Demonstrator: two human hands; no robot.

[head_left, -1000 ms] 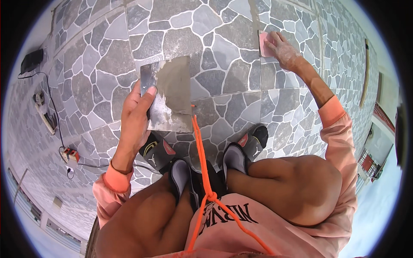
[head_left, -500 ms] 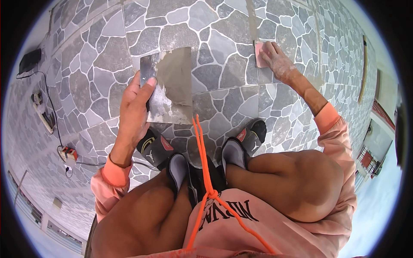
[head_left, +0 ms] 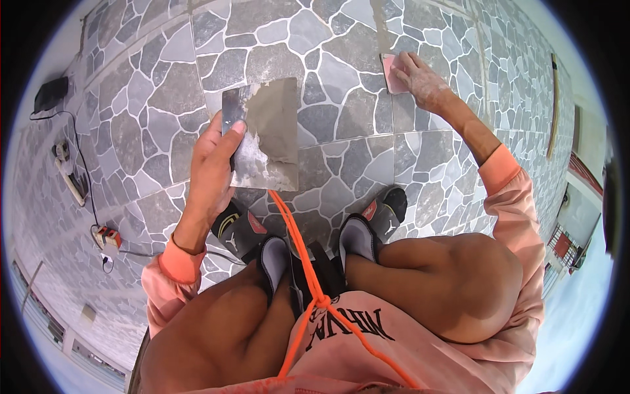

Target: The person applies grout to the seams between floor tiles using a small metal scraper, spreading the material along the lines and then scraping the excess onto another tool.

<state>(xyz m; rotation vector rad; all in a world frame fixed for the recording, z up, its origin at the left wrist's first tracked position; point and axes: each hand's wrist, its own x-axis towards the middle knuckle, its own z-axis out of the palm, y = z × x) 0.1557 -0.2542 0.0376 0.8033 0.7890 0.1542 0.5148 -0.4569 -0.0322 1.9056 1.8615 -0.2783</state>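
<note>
My left hand (head_left: 213, 157) grips a flat metal trowel (head_left: 244, 154) by its left side, thumb on top of the plate. Grey grout (head_left: 275, 121) covers much of the plate's right half. Out to the far right, my right hand (head_left: 423, 82), dusty with pale powder, is closed on a small pink scraper (head_left: 395, 73). The scraper's edge rests at a joint between the stone-patterned floor tiles (head_left: 348, 108). A grey band of grout (head_left: 380, 23) runs along that joint beyond the scraper.
My slippered feet (head_left: 246, 233) stand below the trowel, and orange cords (head_left: 305, 262) hang from my top. On the left lie a power strip (head_left: 106, 236) with a cable, a power tool (head_left: 71, 171) and a black case (head_left: 51, 95). A long strip (head_left: 553, 108) lies at right.
My right hand has slid the pink scraper slightly away along the joint. The trowel in my left hand has shifted a little right. The cords have swung left.
</note>
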